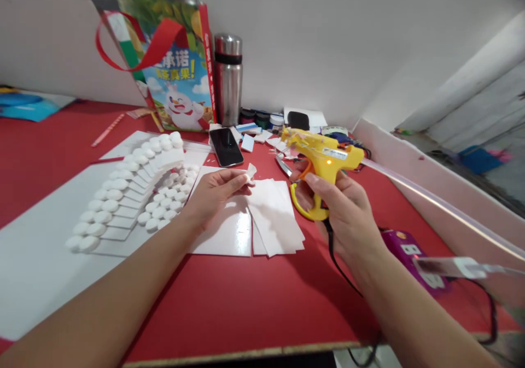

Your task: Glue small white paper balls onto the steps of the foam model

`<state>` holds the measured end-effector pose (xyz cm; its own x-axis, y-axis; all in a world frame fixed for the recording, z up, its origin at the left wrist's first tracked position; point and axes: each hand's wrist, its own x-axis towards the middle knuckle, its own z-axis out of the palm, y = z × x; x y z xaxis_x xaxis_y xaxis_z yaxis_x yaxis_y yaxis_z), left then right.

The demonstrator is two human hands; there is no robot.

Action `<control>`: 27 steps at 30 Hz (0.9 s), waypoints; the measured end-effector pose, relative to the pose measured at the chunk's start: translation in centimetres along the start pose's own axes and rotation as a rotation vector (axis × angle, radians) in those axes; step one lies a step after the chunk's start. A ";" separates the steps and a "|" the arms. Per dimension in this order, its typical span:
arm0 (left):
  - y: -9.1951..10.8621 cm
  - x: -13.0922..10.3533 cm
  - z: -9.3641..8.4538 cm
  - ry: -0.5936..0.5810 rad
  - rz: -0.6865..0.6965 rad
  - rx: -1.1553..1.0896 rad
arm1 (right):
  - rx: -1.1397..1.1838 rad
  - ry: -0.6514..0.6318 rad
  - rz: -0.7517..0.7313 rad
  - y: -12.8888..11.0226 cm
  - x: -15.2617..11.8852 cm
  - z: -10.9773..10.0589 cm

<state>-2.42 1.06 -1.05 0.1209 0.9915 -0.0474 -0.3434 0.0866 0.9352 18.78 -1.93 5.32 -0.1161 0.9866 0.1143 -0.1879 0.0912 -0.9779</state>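
Note:
My right hand (348, 209) is wrapped round a yellow glue gun (324, 152), a finger at its orange trigger, its nozzle aimed left. A clear glue stick (435, 204) juts from its back. Between thumb and fingertips my left hand (217, 190) pinches a small white piece (251, 171), partly hidden; its exact kind is unclear. White sheets (274, 215) lie just beneath and right of that hand. To its left, a curved white stepped model (135, 204) is edged with round white discs (110, 206). More loose white discs (166, 201) sit inside the curve.
A black phone (226, 147) lies behind my left hand. Further back stand a steel flask (228, 81) and a printed bag (176, 72) with red handles. Paint jars (262, 120) and scraps are beside them. A purple power strip (414, 258) and cords lie at right.

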 end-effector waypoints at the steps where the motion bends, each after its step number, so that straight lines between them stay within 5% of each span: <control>1: 0.1 0.0 0.0 0.009 -0.003 0.004 | 0.050 0.013 0.013 0.4 -0.1 -0.2; 5: 0.4 -0.3 0.2 0.030 -0.008 0.034 | 0.114 0.023 0.079 2.0 -0.8 -1.0; 27: 0.8 -0.5 0.4 0.055 0.091 0.246 | -0.429 -0.092 0.122 3.0 -1.6 -2.8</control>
<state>-2.37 0.60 -0.17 0.0472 0.9985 0.0279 -0.1132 -0.0224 0.9933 21.16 -2.86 1.75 -0.2021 0.9793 -0.0097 0.2510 0.0422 -0.9671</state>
